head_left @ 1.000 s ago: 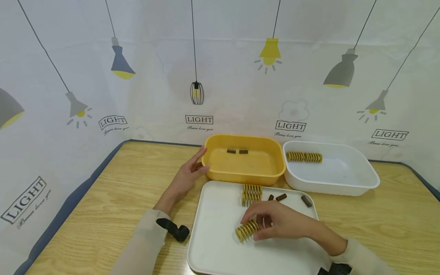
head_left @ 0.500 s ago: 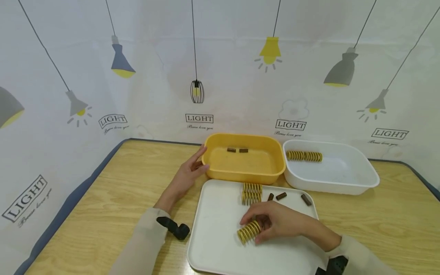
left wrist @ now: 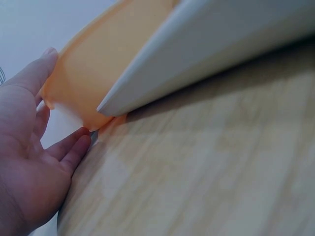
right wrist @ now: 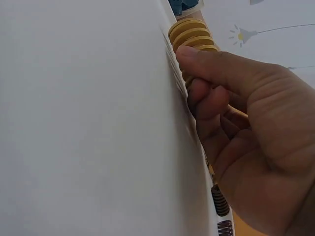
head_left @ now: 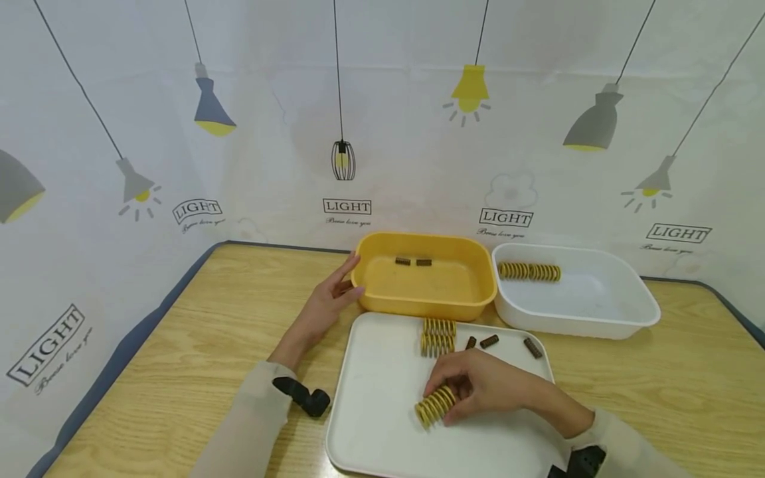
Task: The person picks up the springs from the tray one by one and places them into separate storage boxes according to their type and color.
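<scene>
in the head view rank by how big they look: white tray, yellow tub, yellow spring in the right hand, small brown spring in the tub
1. white tray, nearest the camera
2. yellow tub
3. yellow spring
4. small brown spring

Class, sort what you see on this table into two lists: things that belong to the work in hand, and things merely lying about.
In the work:
right hand gripping a large yellow coil spring
flat white plastic tray
left hand resting against the yellow plastic tub

Lying about:
two more yellow springs on the tray
small brown springs
white plastic tub holding a long yellow spring
</scene>
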A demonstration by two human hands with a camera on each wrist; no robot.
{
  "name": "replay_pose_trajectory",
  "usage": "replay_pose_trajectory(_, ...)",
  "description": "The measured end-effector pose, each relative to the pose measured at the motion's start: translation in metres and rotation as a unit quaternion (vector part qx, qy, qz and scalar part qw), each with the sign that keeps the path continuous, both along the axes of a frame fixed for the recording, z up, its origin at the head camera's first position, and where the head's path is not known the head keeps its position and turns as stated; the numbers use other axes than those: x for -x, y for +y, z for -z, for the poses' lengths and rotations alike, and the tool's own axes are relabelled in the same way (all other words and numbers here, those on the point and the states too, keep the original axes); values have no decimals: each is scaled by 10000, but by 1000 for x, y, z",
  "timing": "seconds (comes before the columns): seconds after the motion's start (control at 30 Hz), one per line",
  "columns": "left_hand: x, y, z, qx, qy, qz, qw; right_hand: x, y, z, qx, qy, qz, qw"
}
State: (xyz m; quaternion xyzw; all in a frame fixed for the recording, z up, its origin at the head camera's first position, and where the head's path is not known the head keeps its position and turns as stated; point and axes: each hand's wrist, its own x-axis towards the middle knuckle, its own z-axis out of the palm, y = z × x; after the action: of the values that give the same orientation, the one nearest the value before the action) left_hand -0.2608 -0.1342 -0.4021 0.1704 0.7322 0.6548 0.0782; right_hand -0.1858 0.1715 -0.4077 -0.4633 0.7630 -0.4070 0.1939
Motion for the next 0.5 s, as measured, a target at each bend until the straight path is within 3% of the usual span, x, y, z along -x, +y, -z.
replay_pose_trajectory(0.13,1,1,0,-96,7,8,10000,1,6,-11,7,115,178,9998)
replay_pose_trajectory(0.37,17,-1,23,-94,31,-38,9999,4,26,-28,258,203,729,9968)
replay_pose_trajectory(0.5,18,-2,27,-5,120,-98,9999,8,40,-33,477,213,933,9943)
